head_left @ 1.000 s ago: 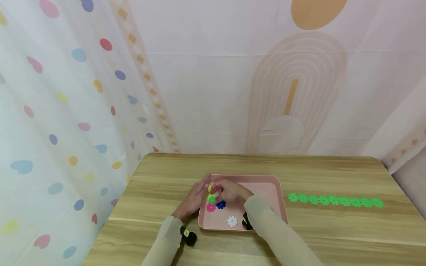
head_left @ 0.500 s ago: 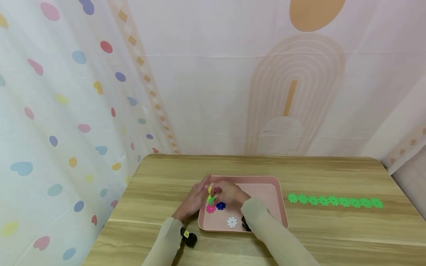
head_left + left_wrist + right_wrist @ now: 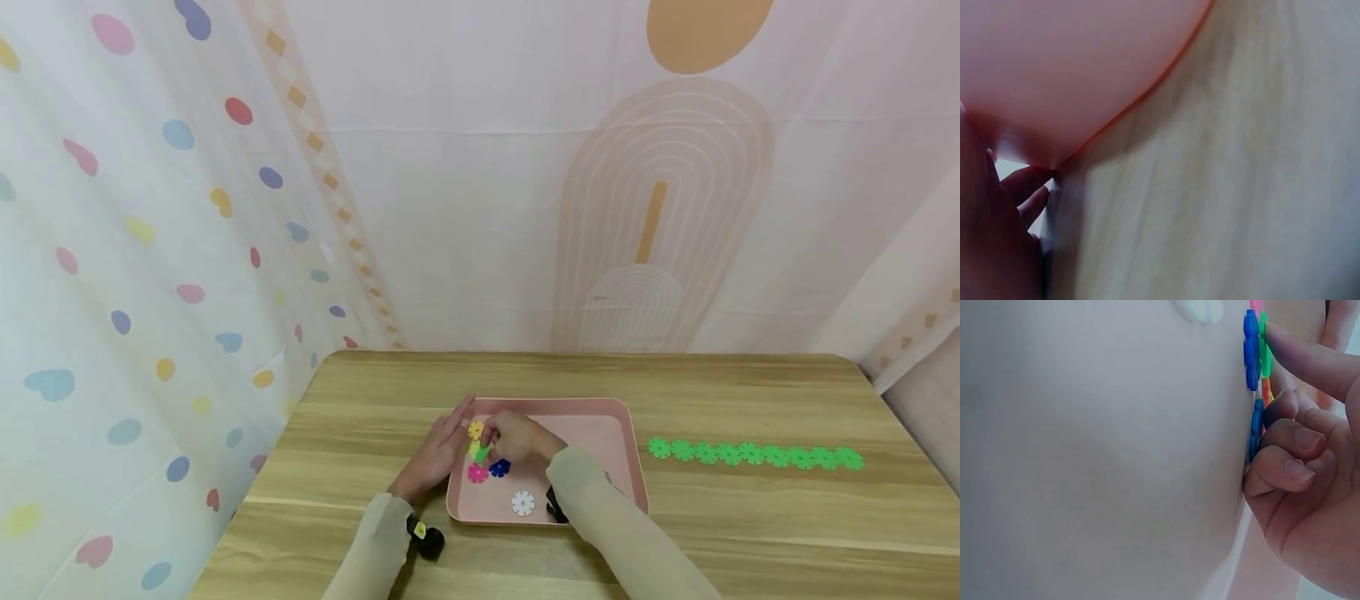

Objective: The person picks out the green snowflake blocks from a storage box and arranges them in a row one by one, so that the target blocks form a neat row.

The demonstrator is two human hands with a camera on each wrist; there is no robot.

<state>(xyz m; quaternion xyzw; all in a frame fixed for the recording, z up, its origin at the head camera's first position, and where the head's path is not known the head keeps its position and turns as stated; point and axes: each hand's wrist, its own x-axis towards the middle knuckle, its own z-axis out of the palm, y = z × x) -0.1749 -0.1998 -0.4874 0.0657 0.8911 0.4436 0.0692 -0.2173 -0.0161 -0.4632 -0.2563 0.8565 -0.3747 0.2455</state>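
Observation:
My right hand (image 3: 516, 437) reaches into the pink tray (image 3: 611, 505) and pinches a green notched disc (image 3: 483, 454), which stands tilted. In the right wrist view the thumb is against that green notched disc (image 3: 1265, 347), while the other fingers curl near a blue disc (image 3: 1255, 430). Yellow (image 3: 476, 430), pink (image 3: 477, 473) and dark blue (image 3: 499, 468) notched discs lie around the fingertips. My left hand (image 3: 438, 450) lies along the tray's left side with fingers extended; in the left wrist view its fingers (image 3: 1022, 184) touch the tray's rim.
A white notched disc (image 3: 523, 502) lies near the tray's front edge. To the right of the tray, a row of several joined green discs (image 3: 752, 453) stretches across the wooden table (image 3: 750, 533). A patterned curtain (image 3: 465, 233) hangs behind.
The green disc has gone from lying nearly flat to tilted in my right fingers. The right hand has shifted slightly right, uncovering more of the yellow disc. The left hand stays put.

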